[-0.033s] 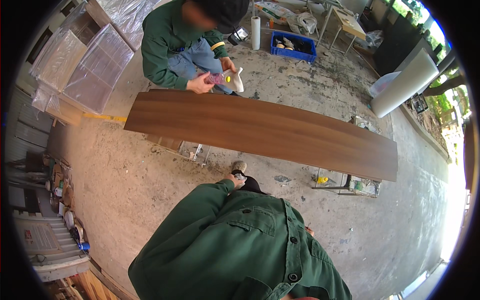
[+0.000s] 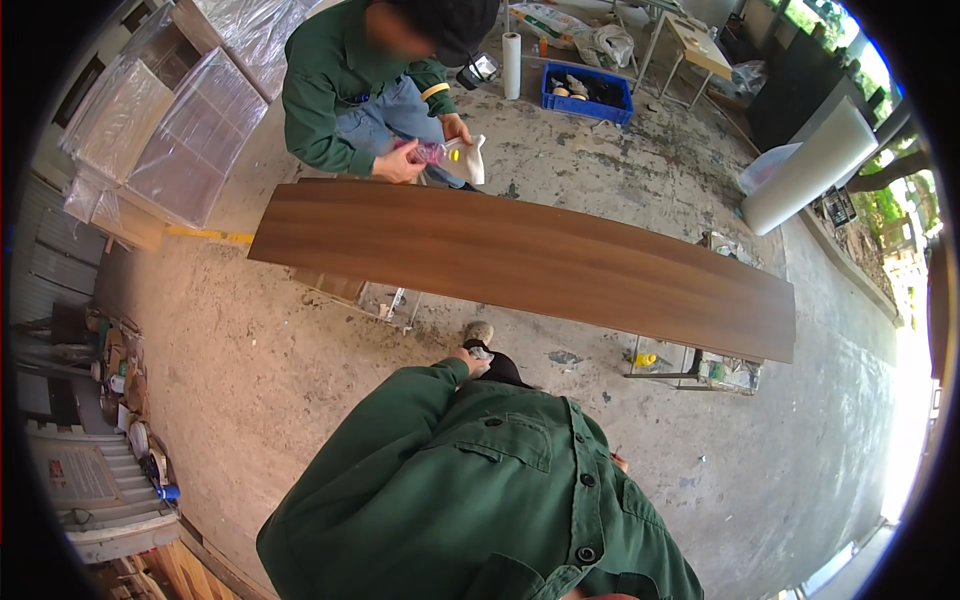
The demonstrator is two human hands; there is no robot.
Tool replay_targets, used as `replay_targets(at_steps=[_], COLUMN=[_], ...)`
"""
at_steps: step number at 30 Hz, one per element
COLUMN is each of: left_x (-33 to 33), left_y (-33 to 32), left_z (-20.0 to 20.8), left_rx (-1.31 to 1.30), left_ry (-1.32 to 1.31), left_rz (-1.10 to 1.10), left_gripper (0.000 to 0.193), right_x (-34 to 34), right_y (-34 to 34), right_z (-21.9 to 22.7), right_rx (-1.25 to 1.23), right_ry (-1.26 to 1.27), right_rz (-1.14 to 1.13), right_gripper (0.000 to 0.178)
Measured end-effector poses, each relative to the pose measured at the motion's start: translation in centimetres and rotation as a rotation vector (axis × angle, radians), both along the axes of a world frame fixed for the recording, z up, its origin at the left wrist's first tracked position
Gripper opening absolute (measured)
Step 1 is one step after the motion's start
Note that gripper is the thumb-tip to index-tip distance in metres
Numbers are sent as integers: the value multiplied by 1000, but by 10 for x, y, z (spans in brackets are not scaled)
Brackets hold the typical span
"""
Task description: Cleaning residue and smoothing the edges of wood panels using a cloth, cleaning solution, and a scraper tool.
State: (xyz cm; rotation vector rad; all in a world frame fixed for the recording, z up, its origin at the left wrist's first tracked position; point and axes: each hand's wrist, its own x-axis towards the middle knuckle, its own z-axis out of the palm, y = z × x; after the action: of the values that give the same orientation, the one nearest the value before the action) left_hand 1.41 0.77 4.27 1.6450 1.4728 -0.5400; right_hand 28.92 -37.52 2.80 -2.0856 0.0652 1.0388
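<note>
My left hand (image 2: 466, 359) is low in front of my body, closed around a small crumpled grey-white wad (image 2: 481, 353); whether it is cloth or plastic cannot be made out. Only a sliver of my right hand (image 2: 621, 463) shows beside my green jacket, its fingers hidden. Beyond my hands lies a long brown wood-grain board (image 2: 520, 258), flat on low supports and touched by neither hand. Across it, a co-worker (image 2: 345, 110) in a green jacket bends down, holding a clear bottle of pink liquid with a yellow cap (image 2: 430, 152) and a white cloth (image 2: 470, 160).
Low metal frames (image 2: 690, 377) bear the board, with a yellow object (image 2: 646, 359) by the right one. Film-wrapped boxes (image 2: 200, 130) stand far left. A blue crate (image 2: 587, 112), a white roll (image 2: 512, 66) and a large foam roll (image 2: 810, 168) are behind the board.
The co-worker's hand and bottle have shifted very slightly to the left. My hands and the board stay where they were.
</note>
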Motion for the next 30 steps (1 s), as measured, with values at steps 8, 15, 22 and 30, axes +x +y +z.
replay_targets(at_steps=[8,15,22,30], left_x=[-2,-6,-7,-11], left_y=[-6,-9,-10,-9], left_z=[6,2,3,-15], left_rx=[73,152,102,112], left_ry=[-47,-57,-42,-23], left_rz=[21,27,77,47], left_gripper=[83,85,84,82], right_x=[0,2,-2,0], right_y=[-7,-8,-2,-1], right_z=[-12,-16,-3,-3], right_rx=[19,3,-5,-5], right_ry=[38,38,44,35], right_rz=[-12,-4,-3,1], right_gripper=[22,22,22,22])
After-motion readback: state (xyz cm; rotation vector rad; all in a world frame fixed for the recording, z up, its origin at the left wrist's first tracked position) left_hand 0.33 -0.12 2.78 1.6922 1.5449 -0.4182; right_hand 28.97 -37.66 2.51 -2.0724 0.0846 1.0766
